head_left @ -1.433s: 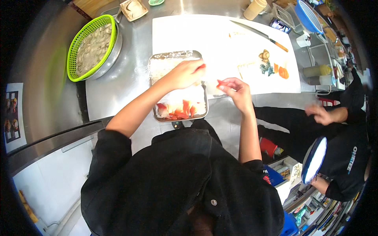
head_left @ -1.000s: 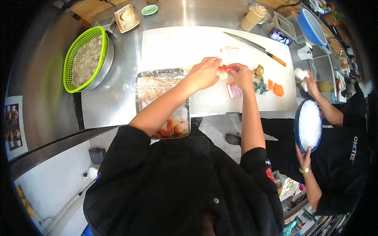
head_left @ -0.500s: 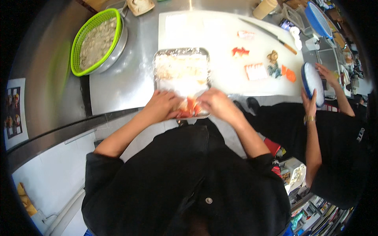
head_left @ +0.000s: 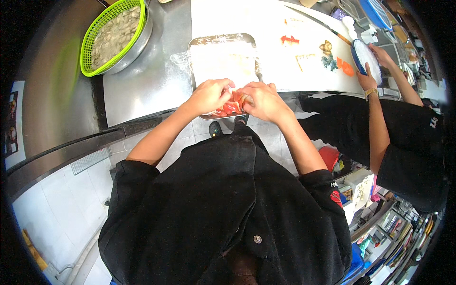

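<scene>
My left hand (head_left: pixel 211 95) is closed at the near-left part of a metal tray (head_left: pixel 259 71), its fingertips among red-and-white seafood pieces (head_left: pixel 230 107). Opposite it, my right hand (head_left: pixel 261 99) pinches at the same pieces, its fingers curled over the tray's near-right part. The far part of the tray holds pale food under plastic wrap, washed out by glare. On the white cutting board (head_left: pixel 280 71) lie a cut red piece (head_left: pixel 289 41), a brown shell-like item (head_left: pixel 326 47), dark green pieces (head_left: pixel 329 61) and orange slices (head_left: pixel 346 67).
A green basket of pale shellfish (head_left: pixel 113 37) sits in a steel bowl at left. A long knife (head_left: pixel 313 23) lies on the board's back right. A co-worker's hands (head_left: pixel 368 83) hold a blue-rimmed oval dish (head_left: pixel 365 61) at right. A blue colander (head_left: pixel 375 13) stands behind.
My hands have come from the cutting board back to the tray's near part, where a red piece stays on the board. The co-worker's dish has moved up beside the board's right end.
</scene>
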`<state>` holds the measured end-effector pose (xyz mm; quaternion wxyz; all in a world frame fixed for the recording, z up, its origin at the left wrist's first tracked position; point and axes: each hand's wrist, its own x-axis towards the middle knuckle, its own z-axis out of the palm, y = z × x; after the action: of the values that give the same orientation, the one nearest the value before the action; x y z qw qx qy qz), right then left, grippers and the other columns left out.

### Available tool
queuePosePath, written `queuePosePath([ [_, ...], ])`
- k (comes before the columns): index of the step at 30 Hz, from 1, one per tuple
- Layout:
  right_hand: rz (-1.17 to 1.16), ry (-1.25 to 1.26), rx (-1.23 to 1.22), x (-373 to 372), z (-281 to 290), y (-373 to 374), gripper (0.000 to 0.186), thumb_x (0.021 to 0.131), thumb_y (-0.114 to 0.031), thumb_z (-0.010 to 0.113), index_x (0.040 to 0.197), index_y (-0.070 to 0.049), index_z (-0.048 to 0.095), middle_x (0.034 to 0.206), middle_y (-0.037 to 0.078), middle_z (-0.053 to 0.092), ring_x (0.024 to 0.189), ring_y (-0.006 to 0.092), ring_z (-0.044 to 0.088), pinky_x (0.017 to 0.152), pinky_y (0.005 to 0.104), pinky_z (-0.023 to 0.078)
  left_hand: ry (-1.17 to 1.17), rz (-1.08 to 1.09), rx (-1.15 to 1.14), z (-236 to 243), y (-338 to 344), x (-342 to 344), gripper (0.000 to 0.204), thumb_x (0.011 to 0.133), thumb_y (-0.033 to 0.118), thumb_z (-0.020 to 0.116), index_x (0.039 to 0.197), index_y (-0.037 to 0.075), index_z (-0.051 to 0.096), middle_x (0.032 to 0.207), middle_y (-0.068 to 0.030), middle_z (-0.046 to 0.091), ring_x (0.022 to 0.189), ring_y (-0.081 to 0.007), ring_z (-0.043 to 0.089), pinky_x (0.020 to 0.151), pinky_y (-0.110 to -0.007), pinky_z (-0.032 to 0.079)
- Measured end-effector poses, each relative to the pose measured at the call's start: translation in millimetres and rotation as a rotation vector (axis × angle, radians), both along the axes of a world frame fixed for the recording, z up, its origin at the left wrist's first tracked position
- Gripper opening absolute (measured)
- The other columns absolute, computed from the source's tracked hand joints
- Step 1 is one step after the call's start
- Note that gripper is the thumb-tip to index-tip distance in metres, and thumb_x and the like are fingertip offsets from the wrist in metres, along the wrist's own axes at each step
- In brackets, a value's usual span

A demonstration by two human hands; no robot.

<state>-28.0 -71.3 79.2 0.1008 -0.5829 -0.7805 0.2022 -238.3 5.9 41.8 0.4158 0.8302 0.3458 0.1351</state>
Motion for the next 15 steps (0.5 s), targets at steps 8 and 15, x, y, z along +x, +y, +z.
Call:
queuePosePath([
  [8,0.215,-0.08,0.157,-5,-19,16,0.02,0.073,-0.014,0.073,0.093,-0.015,0.074,0.093,0.0,0.067,0.096,0.0207,0.063,0.083,0.0414,0.042,-0.23,0.281,-0.31,4,32,-16,0.025,0.098,0.012,0.055,0.119,0.004,0.066,0.09,-0.0131,0.072,0.076,-0.018,0.069,0.074,-0.031,0.056],
  [15,0.439,0.01,0.251,12,-31,37,0.012,0.076,-0.023,0.073,0.083,-0.013,0.071,0.084,0.002,0.065,0.091,0.0196,0.065,0.079,0.0365,0.048,-0.571,0.435,-0.923,26,39,-21,0.026,0.1,0.016,0.064,0.124,0.007,0.066,0.117,-0.0051,0.068,0.097,-0.0102,0.065,0.086,-0.027,0.054],
])
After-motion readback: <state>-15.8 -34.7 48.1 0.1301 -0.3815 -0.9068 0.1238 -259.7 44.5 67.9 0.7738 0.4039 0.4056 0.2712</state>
